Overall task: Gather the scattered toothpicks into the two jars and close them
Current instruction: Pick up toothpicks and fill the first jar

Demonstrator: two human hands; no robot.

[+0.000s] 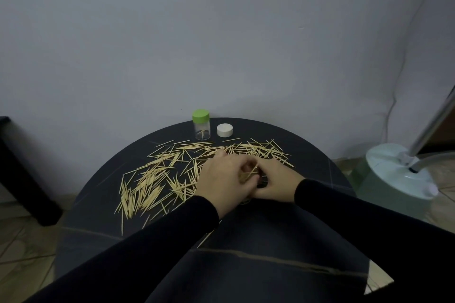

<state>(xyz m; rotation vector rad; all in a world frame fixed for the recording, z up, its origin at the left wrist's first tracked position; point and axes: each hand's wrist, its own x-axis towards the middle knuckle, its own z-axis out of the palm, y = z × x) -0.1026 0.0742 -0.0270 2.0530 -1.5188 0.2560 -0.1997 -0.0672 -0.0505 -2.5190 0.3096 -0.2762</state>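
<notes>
Pale wooden toothpicks [157,177] lie scattered over the round black table [246,236], thickest at the left and along the back. A clear jar with a green lid [201,125] stands upright at the back edge with a few toothpicks inside. A loose white lid [224,130] lies just to its right. My left hand [225,181] and right hand [277,183] meet at the table's middle. The left hand's fingers pinch a small bundle of toothpicks [249,172]. The right hand curls round what looks like a clear second jar, mostly hidden by both hands.
A plain grey wall rises right behind the table. A pale green lamp base [396,170] with a chrome pole stands on the floor at the right. Part of a black piece of furniture [22,179] is at the left. The floor is tiled.
</notes>
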